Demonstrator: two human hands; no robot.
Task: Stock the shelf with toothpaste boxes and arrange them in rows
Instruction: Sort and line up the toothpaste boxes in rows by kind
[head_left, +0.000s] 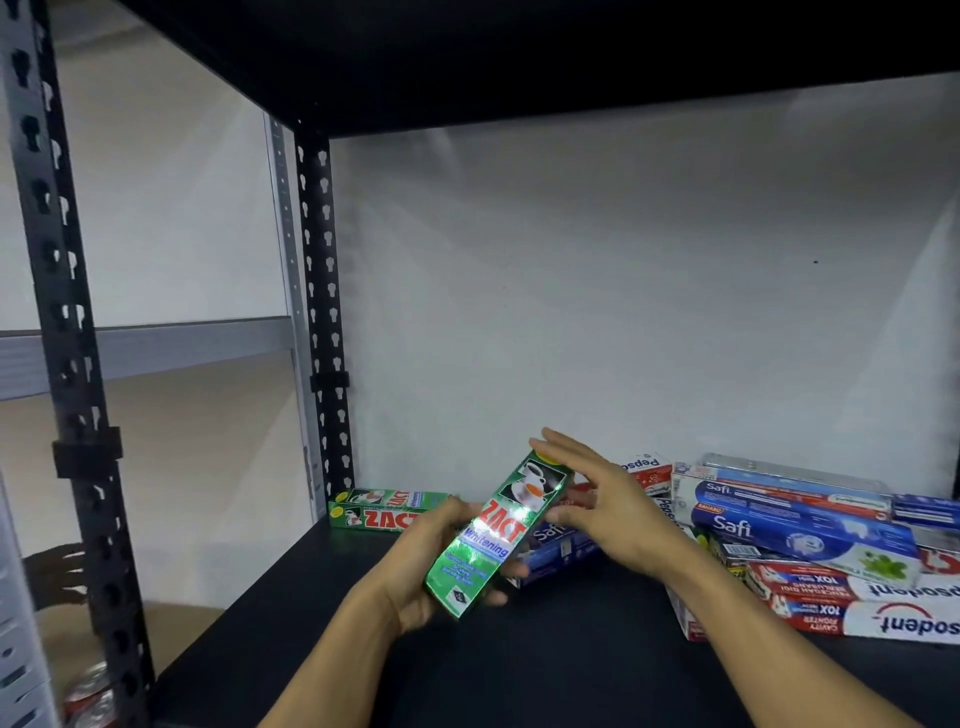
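Reaching over the near edge of a black shelf board (519, 675), a person's 2 bare forearms meet above its middle. Red drink cans (88, 696) show low at the near left, outside the rack. The left hand (431, 566) grips a green Zact toothpaste box (493, 535), fingers and thumb curled round its near end. The carton is tilted up off the board, its far end pointing away and to the right. The right hand (597, 499) is just beside that far end, fingers straight and slightly spread, holding nothing; whether it touches the carton cannot be told. Beneath the hands lies 1 blue Safi box (561, 545). To the right a loose heap covers the board, with red-and-white Pepsodent boxes (857, 608) nearest and stacked Safi cartons (795, 525) behind them. At the far left, beside the black slotted upright (322, 312), a second Zact box (384, 512) lies on its long side. A white wall (623, 286) closes the back.
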